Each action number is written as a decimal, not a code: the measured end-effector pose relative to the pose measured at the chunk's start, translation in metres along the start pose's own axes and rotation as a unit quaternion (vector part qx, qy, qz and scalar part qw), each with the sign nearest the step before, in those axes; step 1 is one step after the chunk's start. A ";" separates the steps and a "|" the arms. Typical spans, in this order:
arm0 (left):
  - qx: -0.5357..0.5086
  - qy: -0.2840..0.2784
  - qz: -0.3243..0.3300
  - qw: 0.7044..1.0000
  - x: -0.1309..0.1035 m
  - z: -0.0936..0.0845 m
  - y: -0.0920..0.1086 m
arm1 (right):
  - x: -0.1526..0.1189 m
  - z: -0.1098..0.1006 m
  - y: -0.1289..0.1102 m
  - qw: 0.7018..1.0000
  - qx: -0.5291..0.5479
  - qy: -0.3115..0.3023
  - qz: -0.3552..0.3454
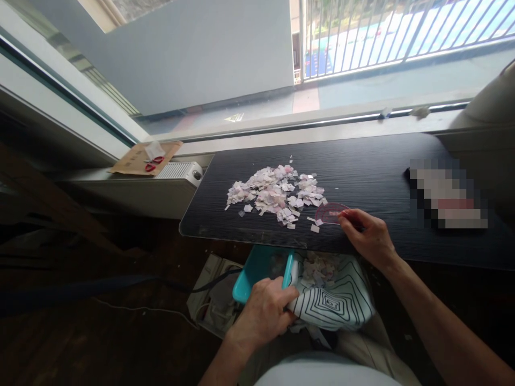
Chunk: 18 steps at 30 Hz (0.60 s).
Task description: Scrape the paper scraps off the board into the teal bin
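Observation:
My right hand (368, 230) pinches a clear pinkish protractor (328, 215) low over the black table (374, 171). The protractor's curved end touches or nearly touches the edge of a heap of small paper scraps (269, 187); a few loose pieces lie beside it. Below the table's front edge, my left hand (267, 311) is closed around the near rim of a turquoise plastic bin (257, 268). Its fingers also meet a pale cloth (333, 305) with black concentric lines, spread by my lap. More paper scraps (319, 268) rest on the cloth.
A blurred-out flat object (448, 195) lies on the table's right side. Red-handled scissors (155, 162) sit on a brown paper envelope (132, 161) on the sill at left, by a white radiator (181, 172). A window with railings lies beyond. A white cable (148, 308) runs across the dark floor.

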State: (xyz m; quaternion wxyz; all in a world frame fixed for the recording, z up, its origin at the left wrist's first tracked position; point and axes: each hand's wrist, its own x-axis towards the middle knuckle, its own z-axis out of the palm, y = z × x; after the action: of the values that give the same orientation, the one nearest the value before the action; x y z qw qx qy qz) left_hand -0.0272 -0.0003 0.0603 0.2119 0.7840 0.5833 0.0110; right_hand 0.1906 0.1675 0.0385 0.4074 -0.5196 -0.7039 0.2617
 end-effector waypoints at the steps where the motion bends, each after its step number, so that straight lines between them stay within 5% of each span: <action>1: 0.001 0.000 0.000 1.000 0.000 0.000 0.000 | 0.000 -0.001 0.000 1.000 -0.008 -0.001 0.003; 8: 0.004 0.013 0.000 1.000 0.003 -0.003 0.001 | 0.002 0.003 -0.005 0.999 0.021 -0.039 -0.023; 13: 0.006 0.015 0.000 1.000 0.001 -0.003 0.000 | -0.005 -0.012 -0.009 0.995 0.001 -0.092 -0.022; 18: 0.004 0.031 0.004 1.000 0.002 0.001 -0.002 | -0.014 -0.018 -0.008 0.997 0.017 -0.073 -0.020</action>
State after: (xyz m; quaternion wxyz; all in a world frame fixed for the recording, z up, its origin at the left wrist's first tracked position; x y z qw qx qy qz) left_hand -0.0281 0.0016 0.0586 0.1903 0.7867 0.5862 0.0339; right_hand 0.2034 0.1505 0.0503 0.3691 -0.4782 -0.7373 0.3024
